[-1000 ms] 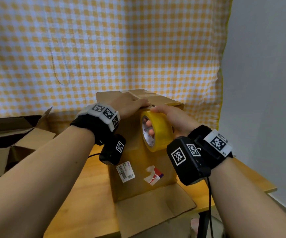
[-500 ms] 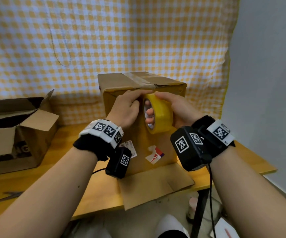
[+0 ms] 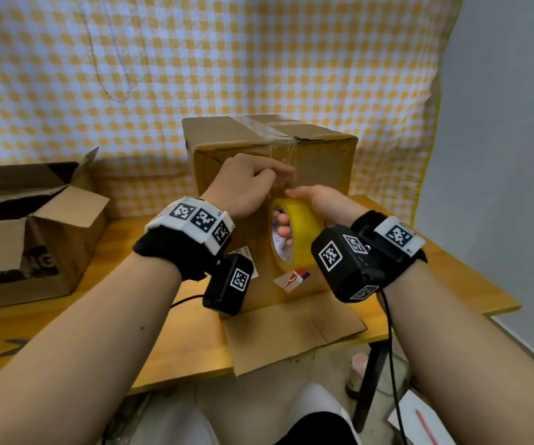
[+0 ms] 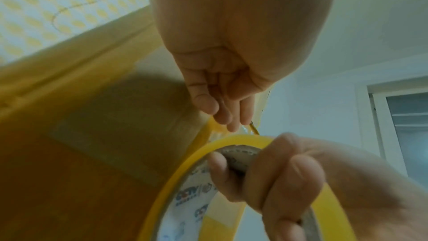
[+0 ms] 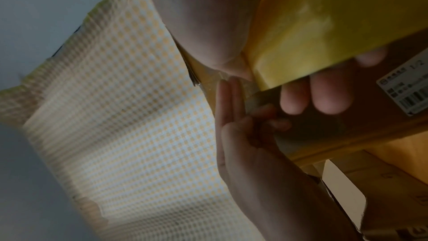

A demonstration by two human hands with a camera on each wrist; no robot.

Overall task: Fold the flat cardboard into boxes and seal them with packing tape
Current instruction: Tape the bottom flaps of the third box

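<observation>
A tall cardboard box (image 3: 269, 194) stands upright on the wooden desk (image 3: 175, 345), its top seam covered with clear tape and one bottom flap (image 3: 291, 329) lying flat toward the desk's front edge. The right hand (image 3: 320, 203) grips a yellow tape roll (image 3: 294, 234) held against the box's front face, fingers hooked through the core and thumb over the outer rim. The left hand (image 3: 246, 184) sits just above the roll, its fingers pressing the clear tape strip (image 3: 286, 155) flat against the front face; in the left wrist view the fingertips (image 4: 231, 122) rest at the point where the tape leaves the roll. A second, open cardboard box (image 3: 25, 232) sits at the desk's left end, well apart, before a yellow checked cloth (image 3: 195, 59).
</observation>
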